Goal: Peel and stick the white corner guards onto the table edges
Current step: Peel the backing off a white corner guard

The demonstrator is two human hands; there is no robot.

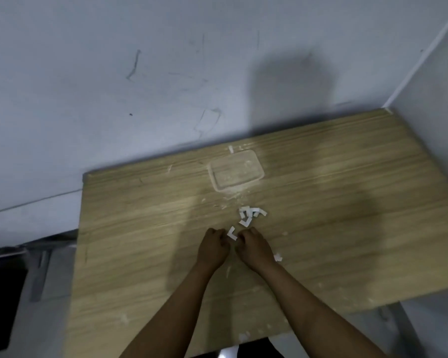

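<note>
At the bottom of the frame my two forearms come up from the near edge of the wooden surface [140, 254] and meet a little below the centre of the picture. My left hand [213, 245] sits with its fingers curled in, knuckles toward the wall, and my right hand [252, 245] lies just beside it, curled the same way. Between them, at the fingertips, is one white L-shaped corner guard [232, 233]; both hands pinch it, left on its left side, right on its lower end, though the blur hides exactly how the fingers lie on it.

Just right of my right wrist a small white scrap [278, 257] lies on the wood, and more pale flecks are scattered toward the bottom edge.

A little above my hands, near the centre of the frame, lies a small heap of white corner guards [251, 215], overlapping one another, apart from the one I hold.

Higher still, upper centre of the surface, is a clear shallow plastic tray [212, 171], with a short white strip [230, 149] just above its left corner.

Beyond that the surface meets a scuffed grey wall [114, 73], with a white panel [437, 86] standing at the upper right.
</note>
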